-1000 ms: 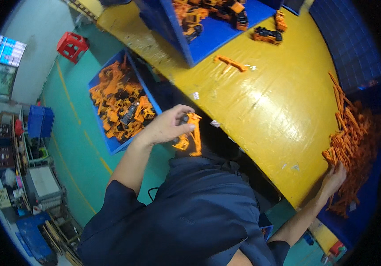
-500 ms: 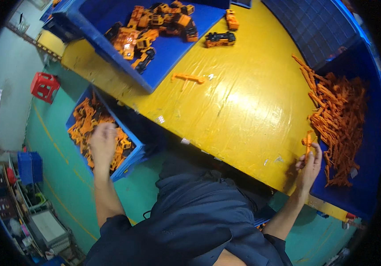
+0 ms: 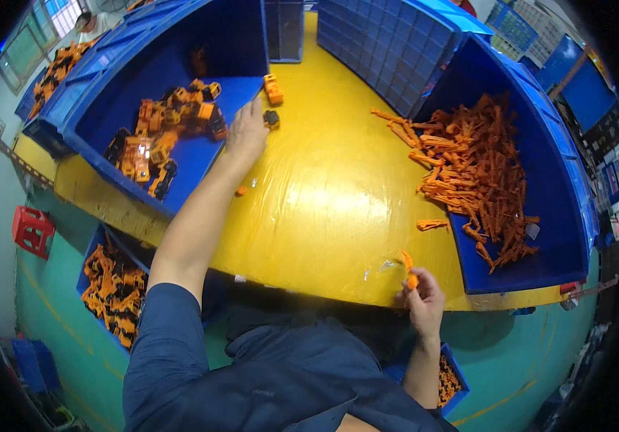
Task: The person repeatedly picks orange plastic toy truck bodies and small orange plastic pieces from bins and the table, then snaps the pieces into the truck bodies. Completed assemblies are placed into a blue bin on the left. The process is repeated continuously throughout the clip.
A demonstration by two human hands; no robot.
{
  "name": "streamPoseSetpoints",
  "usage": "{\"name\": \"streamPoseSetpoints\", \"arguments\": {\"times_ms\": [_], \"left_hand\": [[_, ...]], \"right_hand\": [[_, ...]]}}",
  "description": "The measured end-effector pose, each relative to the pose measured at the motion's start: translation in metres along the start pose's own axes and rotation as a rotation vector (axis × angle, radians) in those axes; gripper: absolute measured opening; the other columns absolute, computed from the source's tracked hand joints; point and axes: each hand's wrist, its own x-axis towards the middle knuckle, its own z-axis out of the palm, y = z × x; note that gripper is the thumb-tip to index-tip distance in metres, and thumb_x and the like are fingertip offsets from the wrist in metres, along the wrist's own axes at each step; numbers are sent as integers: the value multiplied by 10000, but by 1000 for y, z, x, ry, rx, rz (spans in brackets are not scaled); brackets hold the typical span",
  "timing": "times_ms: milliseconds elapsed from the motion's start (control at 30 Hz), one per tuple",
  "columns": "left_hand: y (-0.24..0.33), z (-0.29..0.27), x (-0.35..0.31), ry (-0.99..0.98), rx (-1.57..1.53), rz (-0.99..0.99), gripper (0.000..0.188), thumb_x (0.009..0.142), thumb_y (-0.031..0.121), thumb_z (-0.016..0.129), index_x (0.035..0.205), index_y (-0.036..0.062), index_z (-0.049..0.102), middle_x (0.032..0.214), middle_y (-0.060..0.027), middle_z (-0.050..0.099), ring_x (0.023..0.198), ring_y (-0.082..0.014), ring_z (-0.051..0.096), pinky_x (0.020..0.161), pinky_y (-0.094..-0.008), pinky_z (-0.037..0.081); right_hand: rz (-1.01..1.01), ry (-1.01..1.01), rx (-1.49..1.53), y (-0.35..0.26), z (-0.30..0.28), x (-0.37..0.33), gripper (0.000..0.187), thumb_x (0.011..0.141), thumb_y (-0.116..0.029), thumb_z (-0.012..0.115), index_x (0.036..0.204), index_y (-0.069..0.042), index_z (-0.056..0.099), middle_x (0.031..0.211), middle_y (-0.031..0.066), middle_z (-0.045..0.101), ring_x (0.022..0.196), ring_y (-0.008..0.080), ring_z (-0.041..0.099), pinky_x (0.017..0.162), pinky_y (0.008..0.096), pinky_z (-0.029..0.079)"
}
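Head camera: I find the left hand [image 3: 250, 133] at upper centre-left, stretched over the yellow table [image 3: 324, 187], its fingers down at a black-and-orange toy vehicle [image 3: 272, 121] that they partly hide; I can't make out how far they are parted or whether they have hold of it. The right hand [image 3: 426, 299], lower right of centre, has thumb and fingertips pinched together on a slim orange arm piece [image 3: 410, 272], gripped toward its lower end, which I take to leave the upper part free. At the right, the blue bin [image 3: 565, 245] turns its mouth to the table, I judge so that the heap of orange pieces [image 3: 479, 165] lies within easy reach; the upper-left bin [image 3: 237, 90], holding a pile of toy vehicles [image 3: 135, 155], probably faces inward for the same reason.
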Motion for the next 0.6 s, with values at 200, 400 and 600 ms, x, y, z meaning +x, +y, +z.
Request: {"name": "streamPoseSetpoints", "arguments": {"times_ms": [200, 400, 600], "left_hand": [[8, -3, -2, -464, -18, -58, 582, 1012, 180, 654, 1537, 52, 436, 1306, -219, 659, 1224, -386, 628, 1044, -451, 500], [89, -42, -119, -717, -1458, -550, 374, 1113, 91, 484, 1486, 69, 467, 1212, -144, 699, 1056, -204, 698, 867, -329, 597], [138, -82, -186, -1130, -1684, -851, 463, 1150, 346, 483, 1446, -2, 560, 1292, -169, 685, 1062, -206, 714, 875, -341, 619]], "right_hand": [[-343, 120, -172, 16, 0, -21, 268, 1095, -89, 573, 1346, 4, 579, 1140, 76, 656, 975, 140, 660, 868, 275, 538], [7, 61, 142, 9, 21, -5, 293, 1149, -251, 502, 1288, 0, 560, 844, 48, 652, 724, 121, 631, 696, 273, 532], [-421, 188, -257, -22, 76, 46, 238, 1081, -192, 630, 1182, 23, 649, 938, 115, 700, 834, 164, 670, 725, 325, 537]]}}
